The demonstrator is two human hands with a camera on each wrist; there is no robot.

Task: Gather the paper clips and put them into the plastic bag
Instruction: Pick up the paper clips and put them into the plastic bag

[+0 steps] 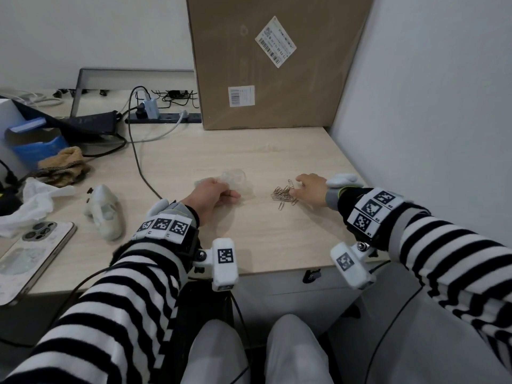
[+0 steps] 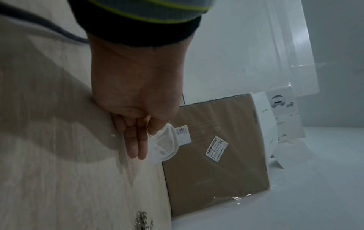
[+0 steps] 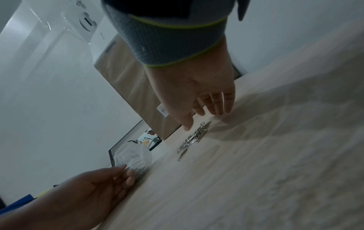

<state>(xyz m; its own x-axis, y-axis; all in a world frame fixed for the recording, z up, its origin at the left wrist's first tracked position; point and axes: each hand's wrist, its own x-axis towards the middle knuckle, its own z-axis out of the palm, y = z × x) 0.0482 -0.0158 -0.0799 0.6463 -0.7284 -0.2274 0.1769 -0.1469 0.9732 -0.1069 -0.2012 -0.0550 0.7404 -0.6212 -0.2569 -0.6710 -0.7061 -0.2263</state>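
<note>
A small clear plastic bag [image 1: 235, 177] lies crumpled on the pale wooden desk [image 1: 263, 231]; my left hand [image 1: 227, 193] pinches its near edge between thumb and fingers. In the left wrist view the bag [image 2: 164, 145] bulges out beside the fingers [image 2: 135, 144]. A pile of several silver paper clips [image 1: 284, 194] lies to the right of the bag. My right hand [image 1: 297, 186] is spread over the pile's right side with straight fingers and holds nothing. The right wrist view shows those fingers [image 3: 216, 105] just above the clips [image 3: 194, 137] and the bag [image 3: 135, 158] further off.
A large cardboard box [image 1: 277, 65] stands at the back of the desk, against the white wall [image 1: 429, 120] on the right. A cable [image 1: 138, 164] runs from a power strip [image 1: 163, 118]. On the left lie a white controller [image 1: 105, 214] and a phone [image 1: 30, 253].
</note>
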